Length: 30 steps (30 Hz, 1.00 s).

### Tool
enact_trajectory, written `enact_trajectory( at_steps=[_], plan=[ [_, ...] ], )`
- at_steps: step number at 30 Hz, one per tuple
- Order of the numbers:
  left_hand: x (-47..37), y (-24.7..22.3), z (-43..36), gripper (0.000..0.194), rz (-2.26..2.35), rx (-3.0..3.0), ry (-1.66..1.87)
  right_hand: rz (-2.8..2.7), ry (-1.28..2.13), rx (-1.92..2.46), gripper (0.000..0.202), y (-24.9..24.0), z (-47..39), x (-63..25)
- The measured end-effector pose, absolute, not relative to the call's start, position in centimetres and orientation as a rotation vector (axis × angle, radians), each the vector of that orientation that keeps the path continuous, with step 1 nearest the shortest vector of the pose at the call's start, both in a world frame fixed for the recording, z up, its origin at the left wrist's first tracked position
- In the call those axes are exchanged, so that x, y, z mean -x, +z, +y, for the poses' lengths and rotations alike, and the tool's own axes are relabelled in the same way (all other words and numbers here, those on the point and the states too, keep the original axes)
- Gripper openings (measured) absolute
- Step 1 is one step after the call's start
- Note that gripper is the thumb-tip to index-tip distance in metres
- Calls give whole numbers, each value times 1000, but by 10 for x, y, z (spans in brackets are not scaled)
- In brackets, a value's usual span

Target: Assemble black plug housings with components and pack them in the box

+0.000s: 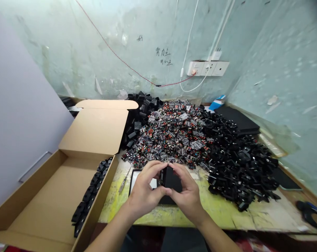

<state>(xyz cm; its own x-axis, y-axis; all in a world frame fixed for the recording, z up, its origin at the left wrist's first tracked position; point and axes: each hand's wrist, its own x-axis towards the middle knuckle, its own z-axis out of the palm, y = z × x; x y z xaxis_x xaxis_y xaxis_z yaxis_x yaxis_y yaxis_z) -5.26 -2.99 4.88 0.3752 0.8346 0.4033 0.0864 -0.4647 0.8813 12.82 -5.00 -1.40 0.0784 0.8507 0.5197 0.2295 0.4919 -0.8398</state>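
Note:
My left hand (145, 185) and my right hand (186, 190) meet over the front of the table, fingertips and thumbs nearly touching. Between them they grip a small black plastic adapter housing (162, 176), largely covered by the fingers. Beneath the hands lies a black tray (174, 185) with a white area showing at its left. Just beyond is a heap of small circuit boards (171, 136) with red and silver components. To the right spreads a pile of black plug parts with metal pins (239, 161).
An open cardboard box (50, 196) stands at the left, with black adapters (91, 192) lined along its right wall. A screwdriver (124, 181) lies beside it. Black shells (137, 126) are heaped at the back. Black-handled tool (307, 211) sits far right; wall sockets (208, 68) hold plugged-in cords.

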Motion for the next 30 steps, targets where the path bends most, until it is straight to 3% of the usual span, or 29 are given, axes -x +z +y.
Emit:
enact_trajectory(
  at_steps=[5, 10, 14, 23, 30],
  plan=[
    [48, 53, -32, 55, 898, -1800, 1155, -1379, 792, 945, 55, -6, -46, -130],
    [48, 53, -14, 45, 993, -1279, 893, -1051, 1224, 994, 66, -8, -42, -120],
    [47, 48, -1, 60, 988, -940, 756, -899, 1422, 1009, 68, -7, -38, -115],
    [47, 46, 5, 66, 974, -848, 612, -917, 1481, 983, 77, -7, -39, -117],
    [49, 50, 6, 59, 958, -818, 586, -989, 1435, 1001, 81, -13, -37, -117]
  ],
)
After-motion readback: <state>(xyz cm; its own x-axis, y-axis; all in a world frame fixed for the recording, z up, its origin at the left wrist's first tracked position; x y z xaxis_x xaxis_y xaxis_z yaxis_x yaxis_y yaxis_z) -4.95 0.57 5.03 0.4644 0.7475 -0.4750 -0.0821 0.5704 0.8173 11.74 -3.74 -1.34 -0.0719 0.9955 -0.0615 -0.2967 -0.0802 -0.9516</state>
